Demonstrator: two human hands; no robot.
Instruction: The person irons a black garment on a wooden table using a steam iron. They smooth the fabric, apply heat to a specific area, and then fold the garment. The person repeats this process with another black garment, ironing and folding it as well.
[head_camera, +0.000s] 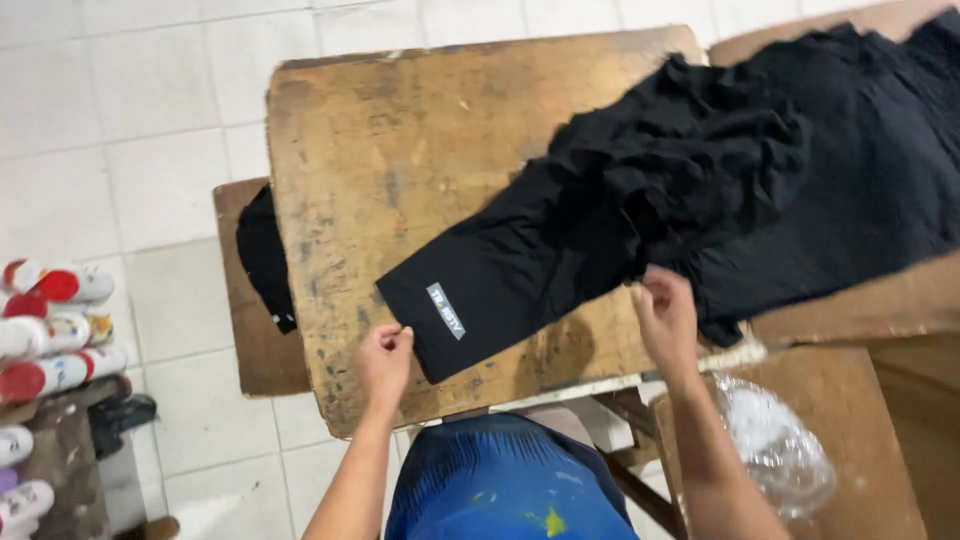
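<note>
Black cloth garment (700, 190): your view loses its far end past the right edge.
Red-capped white spray cans (45, 340): cut by the left edge.
Small grey label (446, 310): too blurred for you to read.

workshop | worn wooden table (400, 150) | spray cans (50, 340) | white tiled floor (130, 90)

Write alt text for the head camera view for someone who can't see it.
A person's left hand and right hand pinch the near edge of a black garment spread on a worn wooden table. A crumpled clear plastic bag lies at lower right; spray cans stand at left.
</note>
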